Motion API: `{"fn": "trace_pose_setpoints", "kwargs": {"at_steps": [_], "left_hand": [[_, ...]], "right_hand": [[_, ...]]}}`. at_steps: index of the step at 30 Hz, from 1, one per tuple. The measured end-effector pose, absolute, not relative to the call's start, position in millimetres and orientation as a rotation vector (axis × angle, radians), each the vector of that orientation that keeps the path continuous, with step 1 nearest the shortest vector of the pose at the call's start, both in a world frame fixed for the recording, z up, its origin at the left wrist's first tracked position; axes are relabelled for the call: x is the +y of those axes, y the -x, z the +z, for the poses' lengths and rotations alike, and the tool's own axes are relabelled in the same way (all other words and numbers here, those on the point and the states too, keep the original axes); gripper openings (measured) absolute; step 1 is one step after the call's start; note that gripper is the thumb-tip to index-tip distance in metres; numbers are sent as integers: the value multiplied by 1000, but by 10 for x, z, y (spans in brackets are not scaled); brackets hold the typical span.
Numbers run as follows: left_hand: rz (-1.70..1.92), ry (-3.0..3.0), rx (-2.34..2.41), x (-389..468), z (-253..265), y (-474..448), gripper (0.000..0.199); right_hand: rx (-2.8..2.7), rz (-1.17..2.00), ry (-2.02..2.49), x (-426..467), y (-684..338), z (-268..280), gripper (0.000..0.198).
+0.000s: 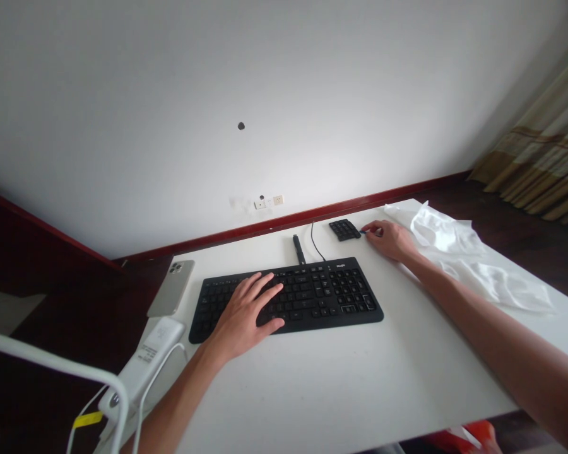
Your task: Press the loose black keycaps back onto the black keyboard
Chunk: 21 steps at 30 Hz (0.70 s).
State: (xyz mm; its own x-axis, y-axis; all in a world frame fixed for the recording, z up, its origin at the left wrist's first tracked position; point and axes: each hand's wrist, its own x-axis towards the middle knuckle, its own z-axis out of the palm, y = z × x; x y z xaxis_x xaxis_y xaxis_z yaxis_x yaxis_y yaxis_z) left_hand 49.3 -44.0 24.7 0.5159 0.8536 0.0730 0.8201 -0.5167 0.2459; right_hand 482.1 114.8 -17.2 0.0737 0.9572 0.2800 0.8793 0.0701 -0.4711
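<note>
A black keyboard (303,304) lies on the white table (312,384). My left hand (248,312) rests on its left half, fingers spread across the keys, holding nothing. The number pad at the keyboard's right end looks different from the other keys, with pale outlines showing. Behind the keyboard sits a compact block of small black pieces (344,230), which look like keycaps set in rows. Just right of that block is my right hand (389,239), its thumb and fingers pinched together at the tabletop. A small dark bluish bit shows at the fingertips, too small to name.
A black pen-like stick (298,250) and the keyboard's cable (316,243) lie behind the keyboard. To the left are a phone (171,289) and a white power strip (146,362) with cords. Crumpled white plastic (447,233) covers the right side. A wall (284,94) rises behind.
</note>
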Motion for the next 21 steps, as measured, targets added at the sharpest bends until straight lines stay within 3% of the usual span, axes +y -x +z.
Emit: {"fn": "trace_pose_setpoints", "kwargs": {"at_steps": [21], "left_hand": [[262, -2572, 1435, -446, 267, -496, 63]], "right_hand": [[-1841, 209, 1810, 1154, -4831, -164, 32]]}}
